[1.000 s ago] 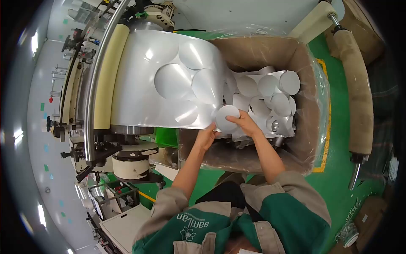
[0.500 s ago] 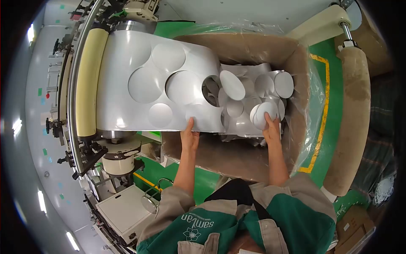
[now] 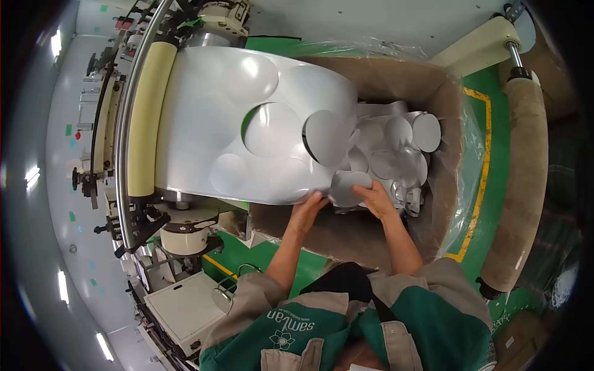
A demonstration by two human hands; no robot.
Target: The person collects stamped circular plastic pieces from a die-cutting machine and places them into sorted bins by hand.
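Observation:
A wide white plastic sheet (image 3: 204,123) comes off the roller, with round cut-outs of several sizes in it. At its near edge my left hand (image 3: 304,212) is closed, thumb on top and fingers partly hidden underneath. My right hand (image 3: 378,201) pinches white round discs (image 3: 350,188), held close beside the sheet's near right corner and my left fingertips. A larger cut disc (image 3: 327,137) sits tilted in its hole near the sheet's free end. Beyond it, loose discs and scrap (image 3: 399,133) lie piled in a large cardboard box (image 3: 447,167).
A cream roller (image 3: 151,117) and a steel bar (image 3: 127,123) stand at the left on the machine. Clear plastic lining (image 3: 471,154) hangs over the box rim. To the right is a brown-covered roller (image 3: 520,179); a white cabinet (image 3: 185,306) stands at lower left.
The sheet has advanced to the right, and my left hand has moved right along its edge. My right hand has brought its discs leftward and nearer, close to my left hand.

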